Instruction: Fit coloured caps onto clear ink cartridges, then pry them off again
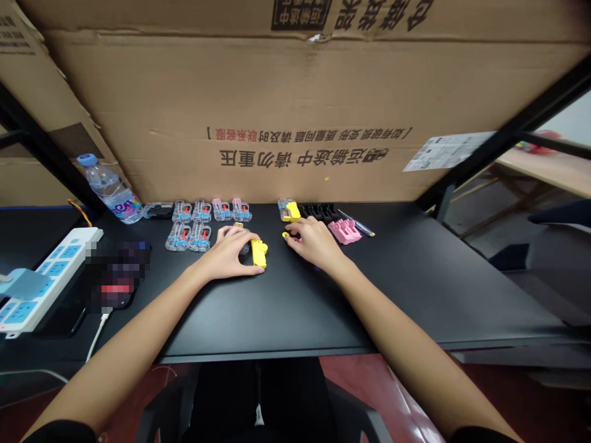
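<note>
At the left of the frame, a long white power strip (55,271) lies on the black counter (286,314). Clear plastic cases with red parts (189,236) sit left of centre. Mid-frame, the left hand's (228,253) fingers grasp a yellow plastic block (259,254). The right hand's (316,243) fingers curl beside a small yellow piece (285,235); whether they grip it cannot be told. Rightward lies a ridged pink plastic part (345,231).

On my feed, the left sleeve (62,432) at near left and the right sleeve (482,435) at near right are black. The left hand (227,253) and right hand (317,243) are bare. The trousers (221,400) are black; a whitish spot (259,416) at their middle is unclear.
</note>
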Demonstrator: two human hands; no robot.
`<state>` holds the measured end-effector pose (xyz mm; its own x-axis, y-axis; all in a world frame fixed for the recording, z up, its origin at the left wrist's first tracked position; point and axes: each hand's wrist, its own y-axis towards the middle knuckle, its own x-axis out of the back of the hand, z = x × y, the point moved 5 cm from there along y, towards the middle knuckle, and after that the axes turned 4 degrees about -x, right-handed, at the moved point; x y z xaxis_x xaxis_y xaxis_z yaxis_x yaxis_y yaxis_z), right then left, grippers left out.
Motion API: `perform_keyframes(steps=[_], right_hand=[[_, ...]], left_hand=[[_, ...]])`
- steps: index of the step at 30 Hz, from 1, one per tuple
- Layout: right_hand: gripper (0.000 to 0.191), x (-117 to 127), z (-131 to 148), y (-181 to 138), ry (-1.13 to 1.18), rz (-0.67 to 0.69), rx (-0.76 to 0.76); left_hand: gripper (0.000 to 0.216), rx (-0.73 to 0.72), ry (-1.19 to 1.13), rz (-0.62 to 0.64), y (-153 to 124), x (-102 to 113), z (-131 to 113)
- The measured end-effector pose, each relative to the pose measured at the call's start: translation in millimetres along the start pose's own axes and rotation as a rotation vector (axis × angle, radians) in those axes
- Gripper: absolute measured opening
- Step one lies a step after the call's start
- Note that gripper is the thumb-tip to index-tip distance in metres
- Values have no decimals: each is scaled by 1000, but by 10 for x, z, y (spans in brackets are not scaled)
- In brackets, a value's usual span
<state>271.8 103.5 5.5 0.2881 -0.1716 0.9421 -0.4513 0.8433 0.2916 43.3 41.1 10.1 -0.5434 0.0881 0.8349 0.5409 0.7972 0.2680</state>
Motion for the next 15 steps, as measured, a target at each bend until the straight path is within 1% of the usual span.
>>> perform_keyframes(steps=[5,11,15], right_hand=[[22,3,58,-6,69,35,11],[17,-13,166,-12,343,105,76],[11,-3,242,-25,448,164,97]], left_hand=[[57,-4,8,-1,-1,-6,3],[60,-11,32,-4,-9,-1,-1],[59,-32,48,-21,-16,23,-19]])
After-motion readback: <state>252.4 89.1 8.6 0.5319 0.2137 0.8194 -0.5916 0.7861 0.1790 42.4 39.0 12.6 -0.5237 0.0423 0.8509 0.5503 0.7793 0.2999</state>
